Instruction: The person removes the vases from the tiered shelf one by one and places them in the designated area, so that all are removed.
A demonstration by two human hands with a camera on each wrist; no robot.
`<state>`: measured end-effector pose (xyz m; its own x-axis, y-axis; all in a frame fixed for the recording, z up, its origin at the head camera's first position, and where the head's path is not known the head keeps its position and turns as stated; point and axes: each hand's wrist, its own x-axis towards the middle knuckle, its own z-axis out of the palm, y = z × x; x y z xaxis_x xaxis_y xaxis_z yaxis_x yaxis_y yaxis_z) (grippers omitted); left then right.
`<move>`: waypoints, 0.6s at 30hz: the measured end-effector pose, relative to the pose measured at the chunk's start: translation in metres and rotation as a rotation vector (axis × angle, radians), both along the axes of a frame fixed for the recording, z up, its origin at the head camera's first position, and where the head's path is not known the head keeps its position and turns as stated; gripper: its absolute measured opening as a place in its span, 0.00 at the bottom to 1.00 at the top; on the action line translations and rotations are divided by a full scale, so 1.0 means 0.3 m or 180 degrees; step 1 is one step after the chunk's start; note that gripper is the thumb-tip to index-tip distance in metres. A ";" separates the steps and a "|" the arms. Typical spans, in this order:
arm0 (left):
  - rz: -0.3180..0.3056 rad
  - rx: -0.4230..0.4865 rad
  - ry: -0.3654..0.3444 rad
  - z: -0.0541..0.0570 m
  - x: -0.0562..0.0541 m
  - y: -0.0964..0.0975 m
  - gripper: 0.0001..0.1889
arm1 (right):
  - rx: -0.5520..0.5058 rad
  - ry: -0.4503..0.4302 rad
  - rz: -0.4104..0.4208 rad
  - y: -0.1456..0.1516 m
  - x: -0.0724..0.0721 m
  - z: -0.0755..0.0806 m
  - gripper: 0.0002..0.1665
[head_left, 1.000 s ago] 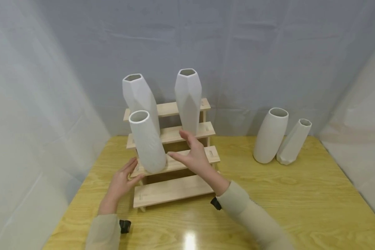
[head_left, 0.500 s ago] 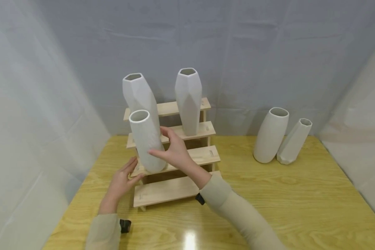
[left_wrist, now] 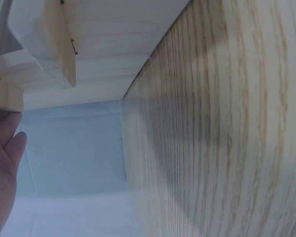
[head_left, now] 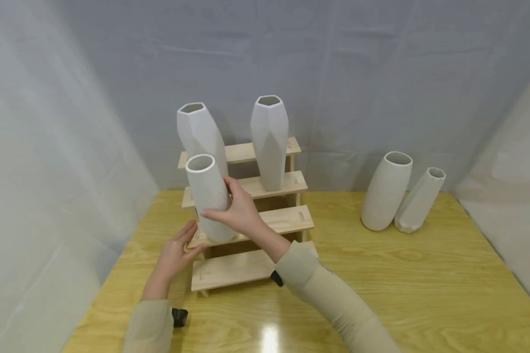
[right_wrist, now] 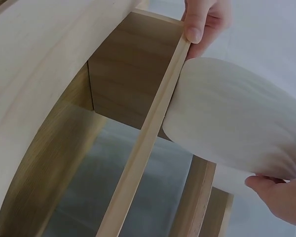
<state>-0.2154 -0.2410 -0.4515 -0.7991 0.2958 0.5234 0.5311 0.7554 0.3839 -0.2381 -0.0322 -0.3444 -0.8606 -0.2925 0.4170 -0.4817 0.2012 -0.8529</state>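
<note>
Left hand (head_left: pixel 172 255): thumb and fingers closed on the left end of the wooden stand (head_left: pixel 231 271), second step up.
Right hand (head_left: pixel 242 213): thumb and fingers clamped around the held vase (head_left: pixel 206 189).
Held vase position: on that second step, near its left end.
Vase seating: judged step in hand, stand apparently being steadied.
Release: probably calls for a settled base first.
Faceted vase (head_left: pixel 270 147): behind, third step.

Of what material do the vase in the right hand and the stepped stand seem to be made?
Vase: probably ceramic, white with a dull satin finish; the smooth, softly shaded surface suggests this, but plastic is possible.
Stepped stand: pale wood, apparently unvarnished; grain lines are visible, with little shine.
</note>
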 end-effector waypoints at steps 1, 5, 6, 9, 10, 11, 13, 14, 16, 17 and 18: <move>0.0000 0.0003 -0.0006 0.000 0.001 0.001 0.33 | 0.0004 0.0004 -0.0005 0.000 0.000 0.000 0.47; 0.0007 0.0014 -0.0044 0.004 0.003 0.004 0.33 | 0.0038 0.0042 -0.0035 -0.003 -0.002 0.001 0.47; 0.0006 0.0010 -0.0051 0.004 0.004 0.004 0.33 | 0.0045 0.0056 -0.0046 -0.004 -0.002 0.001 0.47; 0.0013 0.0008 -0.0083 0.005 0.006 0.005 0.33 | 0.0064 0.0083 -0.0073 -0.006 -0.004 -0.001 0.46; 0.0014 0.0009 -0.0089 0.006 0.006 0.005 0.33 | 0.0068 0.0092 -0.0081 -0.007 -0.005 -0.001 0.46; 0.0015 0.0008 -0.0089 0.006 0.007 0.006 0.33 | 0.0066 0.0099 -0.0085 -0.007 -0.005 -0.001 0.46; 0.0020 0.0001 -0.0081 0.006 0.007 0.007 0.33 | 0.0067 0.0121 -0.0105 -0.008 -0.005 0.000 0.46; 0.0017 -0.0001 -0.0068 0.006 0.007 0.007 0.33 | 0.0067 0.0134 -0.0114 -0.009 -0.004 0.001 0.45; 0.0015 0.0004 -0.0045 0.007 0.008 0.008 0.33 | 0.0066 0.0164 -0.0129 -0.009 -0.004 0.002 0.45; 0.0018 0.0007 -0.0037 0.006 0.008 0.008 0.33 | 0.0064 0.0180 -0.0133 -0.009 -0.005 0.002 0.44; 0.0022 0.0008 -0.0029 0.006 0.007 0.007 0.33 | 0.0058 0.0194 -0.0135 -0.009 -0.005 0.002 0.44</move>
<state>-0.2132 -0.2388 -0.4496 -0.8058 0.2890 0.5169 0.5224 0.7581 0.3905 -0.2398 -0.0350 -0.3439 -0.8455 -0.2645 0.4639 -0.5234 0.2378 -0.8183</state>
